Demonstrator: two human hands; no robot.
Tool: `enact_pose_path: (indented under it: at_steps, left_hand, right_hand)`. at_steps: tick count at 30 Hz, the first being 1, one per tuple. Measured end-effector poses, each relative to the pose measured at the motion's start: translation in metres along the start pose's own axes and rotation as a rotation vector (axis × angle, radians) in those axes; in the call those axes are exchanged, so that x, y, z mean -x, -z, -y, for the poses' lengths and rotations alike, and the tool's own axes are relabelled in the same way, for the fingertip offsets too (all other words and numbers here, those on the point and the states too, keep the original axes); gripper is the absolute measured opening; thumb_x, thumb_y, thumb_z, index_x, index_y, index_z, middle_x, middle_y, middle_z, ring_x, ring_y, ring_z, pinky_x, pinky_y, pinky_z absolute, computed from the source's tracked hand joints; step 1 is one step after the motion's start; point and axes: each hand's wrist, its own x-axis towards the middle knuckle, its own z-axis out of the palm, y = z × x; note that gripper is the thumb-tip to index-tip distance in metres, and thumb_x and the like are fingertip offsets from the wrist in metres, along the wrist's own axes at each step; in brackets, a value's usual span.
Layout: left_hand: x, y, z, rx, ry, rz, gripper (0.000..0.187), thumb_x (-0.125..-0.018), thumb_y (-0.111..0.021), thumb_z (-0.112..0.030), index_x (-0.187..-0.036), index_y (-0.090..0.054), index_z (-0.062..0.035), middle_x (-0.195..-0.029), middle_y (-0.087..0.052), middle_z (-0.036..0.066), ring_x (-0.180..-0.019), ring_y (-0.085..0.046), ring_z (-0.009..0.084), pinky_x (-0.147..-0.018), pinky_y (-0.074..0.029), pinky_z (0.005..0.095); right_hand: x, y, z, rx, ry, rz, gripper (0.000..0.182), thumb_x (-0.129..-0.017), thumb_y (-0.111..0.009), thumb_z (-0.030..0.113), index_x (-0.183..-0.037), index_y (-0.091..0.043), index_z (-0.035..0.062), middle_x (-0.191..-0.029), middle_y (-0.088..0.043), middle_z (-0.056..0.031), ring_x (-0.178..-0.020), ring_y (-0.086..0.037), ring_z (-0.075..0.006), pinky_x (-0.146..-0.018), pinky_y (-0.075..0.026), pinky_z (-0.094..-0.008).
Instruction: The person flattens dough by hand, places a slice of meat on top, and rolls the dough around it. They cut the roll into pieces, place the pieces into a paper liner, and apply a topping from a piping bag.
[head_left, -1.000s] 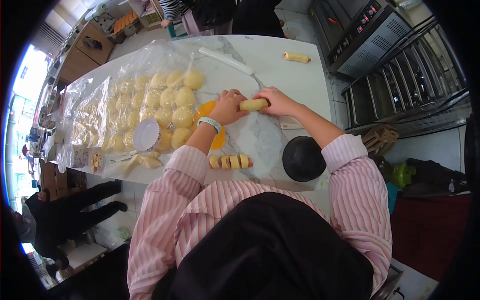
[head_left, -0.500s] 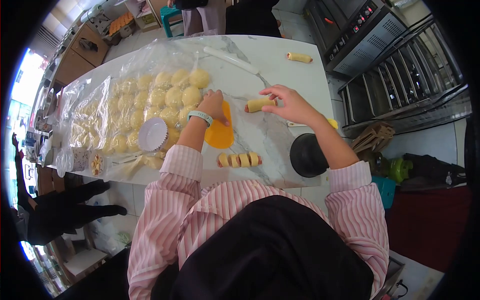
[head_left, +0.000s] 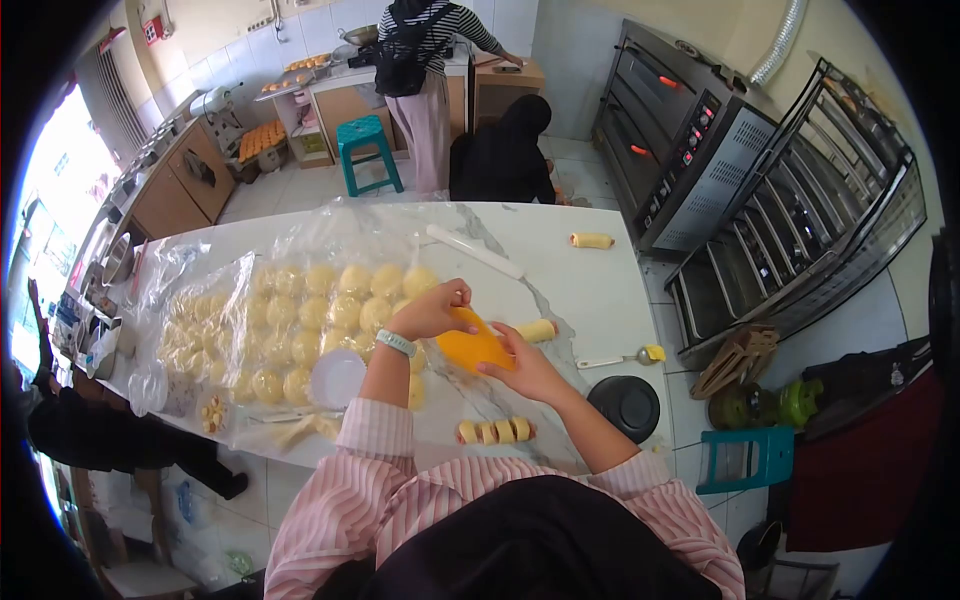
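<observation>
An orange scraper [head_left: 468, 345] is held between both hands above the marble table. My left hand [head_left: 432, 312] has its fingers curled at the scraper's upper left edge, and my right hand [head_left: 522, 368] grips its right end. Just beyond the right hand lies a rolled dough piece [head_left: 540, 331], partly hidden by the fingers. Nearer my body sits a dough roll cut into several slices [head_left: 497, 431]. To the left, rows of round dough balls [head_left: 345, 312] lie under clear plastic.
A rolling pin [head_left: 475, 250] and another dough roll [head_left: 592, 241] lie toward the far side. At right are a spoon [head_left: 615, 359] and black bowl [head_left: 624, 408]. Two people [head_left: 425, 80], [head_left: 505, 150] are beyond the table, near an oven [head_left: 680, 130].
The view has tilted up, showing more of the room. My right hand has left the dough roll and taken hold of the scraper, which is now lifted and turned.
</observation>
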Motion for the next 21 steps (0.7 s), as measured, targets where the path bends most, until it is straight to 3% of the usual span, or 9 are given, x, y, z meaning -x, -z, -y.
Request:
enact_pose_path:
  at_steps: [4, 7, 8, 11, 13, 14, 17, 18, 21]
  left_hand:
    - [0.0, -0.005, -0.033, 0.324, -0.285, -0.047, 0.037, -0.073, -0.074, 0.003, -0.1, -0.05, -0.0055, -0.099, -0.061, 0.005, -0.099, -0.058, 0.0136, -0.081, -0.047, 0.0274]
    - [-0.02, -0.013, -0.024, 0.24, -0.47, -0.558, 0.043, -0.073, -0.076, -0.003, -0.108, -0.052, -0.0046, -0.108, -0.062, 0.008, -0.106, -0.058, 0.0173, -0.087, -0.048, 0.0305]
    - [-0.019, -0.016, -0.016, 0.175, -0.378, -0.532, 0.049, -0.072, -0.078, -0.007, -0.113, -0.051, -0.0041, -0.111, -0.061, 0.009, -0.107, -0.058, 0.0185, -0.089, -0.048, 0.0312]
    - [-0.015, -0.036, 0.009, -0.034, -0.17, -0.377, 0.07, -0.068, -0.083, -0.019, -0.126, -0.048, -0.003, -0.119, -0.06, 0.013, -0.111, -0.057, 0.0221, -0.092, -0.047, 0.0326]
    - [-0.019, -0.062, 0.034, -0.193, -0.103, -0.218, 0.083, -0.064, -0.085, -0.026, -0.133, -0.045, -0.0025, -0.123, -0.058, 0.015, -0.113, -0.056, 0.0244, -0.093, -0.047, 0.0327]
    - [-0.026, -0.089, 0.042, -0.3, -0.24, -0.275, 0.083, -0.061, -0.086, -0.03, -0.131, -0.05, -0.0032, -0.113, -0.063, 0.015, -0.1, -0.062, 0.0234, -0.086, -0.049, 0.0319]
    - [-0.032, -0.112, 0.032, -0.165, -0.1, -0.23, 0.068, -0.062, -0.084, -0.028, -0.121, -0.059, -0.0046, -0.099, -0.068, 0.013, -0.081, -0.065, 0.0218, -0.077, -0.052, 0.0326]
    - [-0.036, -0.119, 0.038, -0.172, -0.145, -0.303, 0.052, -0.065, -0.082, -0.023, -0.111, -0.066, -0.0044, -0.085, -0.069, 0.011, -0.067, -0.063, 0.0195, -0.07, -0.053, 0.0323]
    - [-0.042, -0.124, 0.047, -0.045, -0.08, -0.357, 0.044, -0.068, -0.079, -0.018, -0.107, -0.067, -0.0024, -0.088, -0.068, 0.011, -0.069, -0.064, 0.0183, -0.069, -0.053, 0.0305]
  right_hand:
    - [-0.006, 0.016, 0.027, -0.021, 0.072, -0.076, 0.045, -0.086, -0.068, 0.03, -0.119, -0.056, 0.0008, -0.099, -0.067, -0.014, -0.092, -0.066, -0.0245, -0.081, -0.049, -0.0338]
    - [-0.021, 0.053, 0.017, 0.111, 0.112, -0.382, 0.031, -0.088, -0.068, 0.025, -0.107, -0.064, 0.0005, -0.092, -0.069, -0.0061, -0.08, -0.064, -0.0125, -0.074, -0.052, -0.0287]
    - [-0.024, 0.072, 0.024, -0.003, 0.157, -0.539, 0.029, -0.09, -0.066, 0.023, -0.108, -0.063, 0.0005, -0.095, -0.069, -0.0045, -0.082, -0.064, -0.0108, -0.074, -0.051, -0.028]
    - [-0.027, 0.122, 0.038, -0.188, 0.119, -0.734, 0.039, -0.09, -0.064, 0.028, -0.115, -0.058, -0.0009, -0.099, -0.069, -0.016, -0.088, -0.068, -0.0222, -0.076, -0.052, -0.0324]
    - [-0.037, 0.12, 0.013, 0.135, 0.029, -0.527, 0.042, -0.087, -0.064, 0.026, -0.118, -0.056, -0.0002, -0.103, -0.067, -0.0194, -0.094, -0.066, -0.0283, -0.08, -0.052, -0.0349]
    - [-0.038, 0.116, -0.001, 0.286, -0.015, -0.417, 0.044, -0.085, -0.064, 0.025, -0.12, -0.055, 0.0001, -0.105, -0.066, -0.021, -0.097, -0.065, -0.0313, -0.082, -0.051, -0.0361]
    - [-0.049, 0.098, 0.009, 0.518, -0.233, -0.169, 0.044, -0.078, -0.061, 0.019, -0.118, -0.056, 0.0017, -0.106, -0.064, -0.023, -0.102, -0.061, -0.0373, -0.087, -0.05, -0.0391]
    - [-0.056, 0.094, 0.009, 0.555, -0.264, -0.103, 0.043, -0.077, -0.06, 0.017, -0.116, -0.057, 0.0019, -0.106, -0.065, -0.0225, -0.101, -0.062, -0.0367, -0.086, -0.05, -0.0391]
    - [-0.079, 0.085, 0.007, 0.662, -0.34, 0.078, 0.04, -0.073, -0.06, 0.013, -0.111, -0.059, 0.0021, -0.105, -0.065, -0.0213, -0.098, -0.064, -0.0353, -0.083, -0.052, -0.0392]
